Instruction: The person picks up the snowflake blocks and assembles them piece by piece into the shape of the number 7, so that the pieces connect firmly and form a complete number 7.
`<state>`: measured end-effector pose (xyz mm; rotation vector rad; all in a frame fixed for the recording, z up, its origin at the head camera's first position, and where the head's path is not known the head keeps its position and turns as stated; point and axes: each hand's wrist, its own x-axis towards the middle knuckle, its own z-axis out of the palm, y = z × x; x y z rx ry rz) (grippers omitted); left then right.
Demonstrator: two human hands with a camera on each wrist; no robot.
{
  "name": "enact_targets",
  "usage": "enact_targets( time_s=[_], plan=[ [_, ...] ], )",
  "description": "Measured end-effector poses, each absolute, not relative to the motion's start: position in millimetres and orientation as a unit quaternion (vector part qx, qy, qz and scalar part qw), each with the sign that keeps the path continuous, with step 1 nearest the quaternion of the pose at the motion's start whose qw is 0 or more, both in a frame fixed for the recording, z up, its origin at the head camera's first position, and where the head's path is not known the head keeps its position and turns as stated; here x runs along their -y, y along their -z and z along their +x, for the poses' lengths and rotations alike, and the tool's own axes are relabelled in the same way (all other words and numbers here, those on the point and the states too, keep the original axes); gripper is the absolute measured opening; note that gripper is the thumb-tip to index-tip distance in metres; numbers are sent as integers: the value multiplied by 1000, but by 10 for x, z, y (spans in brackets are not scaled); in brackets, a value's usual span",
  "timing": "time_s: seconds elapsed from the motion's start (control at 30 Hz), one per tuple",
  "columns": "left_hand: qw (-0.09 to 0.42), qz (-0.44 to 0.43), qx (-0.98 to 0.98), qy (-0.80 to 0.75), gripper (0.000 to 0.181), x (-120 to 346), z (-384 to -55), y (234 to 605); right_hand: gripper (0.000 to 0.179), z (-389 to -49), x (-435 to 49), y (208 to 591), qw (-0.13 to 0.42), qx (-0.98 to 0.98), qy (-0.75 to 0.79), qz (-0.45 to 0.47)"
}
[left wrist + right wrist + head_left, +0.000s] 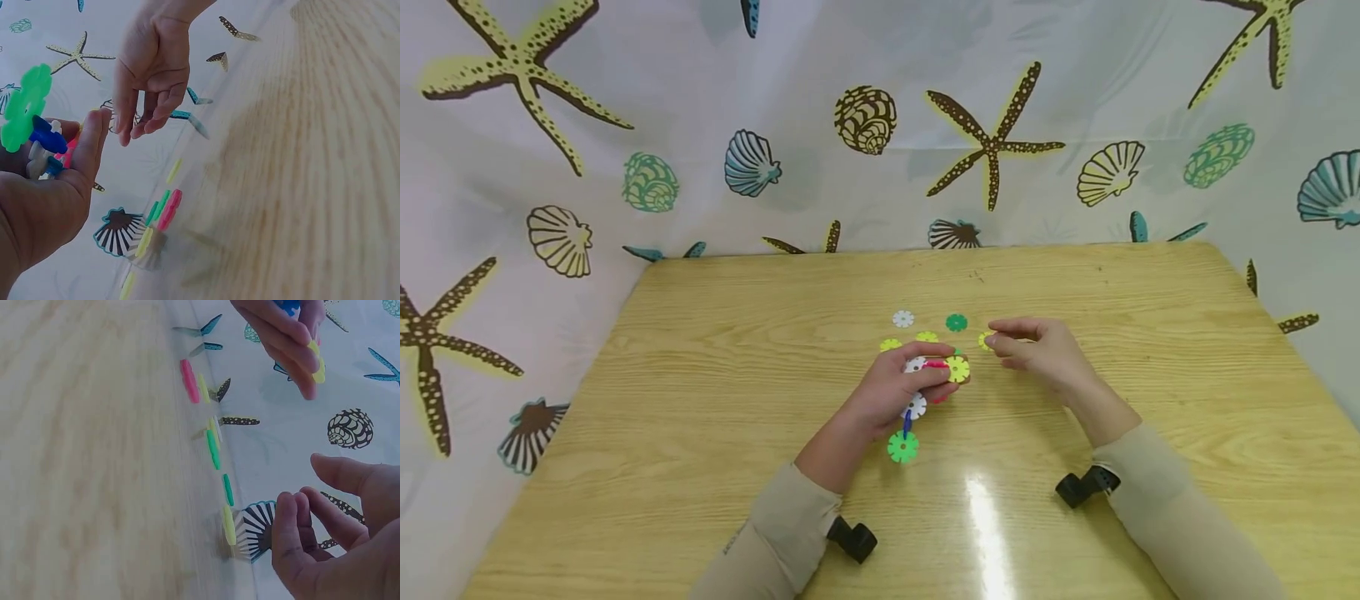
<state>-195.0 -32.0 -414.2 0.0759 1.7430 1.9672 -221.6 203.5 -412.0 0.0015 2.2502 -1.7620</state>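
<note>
My left hand (883,392) grips a joined cluster of notched plastic discs above the table. A light green disc (903,447) hangs at its near end, linked by a dark blue disc (907,422) to a white disc (916,406). Near the fingertips are a pink disc (935,364) and a yellow disc (957,369); fingers hide part of the cluster. To the right is my right hand (1051,357), fingers loosely bent, its thumb apart from them with nothing between, as the right wrist view shows. A loose yellow disc (984,340) lies beyond its fingertips.
On the wooden table (737,333), a white disc (903,319), a dark green disc (957,322) and two yellow discs, one at the left (891,344), lie behind the left hand. A pink disc (169,210) lies among them. A shell-and-starfish cloth (805,175) hangs behind the table.
</note>
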Motion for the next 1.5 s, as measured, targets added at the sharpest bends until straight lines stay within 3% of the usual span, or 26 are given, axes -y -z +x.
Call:
enact_targets(
  time_s=[0.47, 0.73, 1.0, 1.5],
  plan=[
    [246, 37, -650, -718, 41, 293, -1935, 4145, 48, -2534, -2114, 4175, 169, -845, 506, 24],
    [240, 29, -667, -704, 42, 306, -1941, 4122, 42, -2623, -2097, 4201, 159, -873, 461, 12],
    [244, 30, -663, -707, 44, 308, -1946, 4114, 47, -2669, -2110, 4264, 167, -894, 415, -21],
    [253, 28, -649, -717, 45, 281, -1942, 4151, 40, -2618, -2094, 4330, 127, -899, 419, -35]
  ],
)
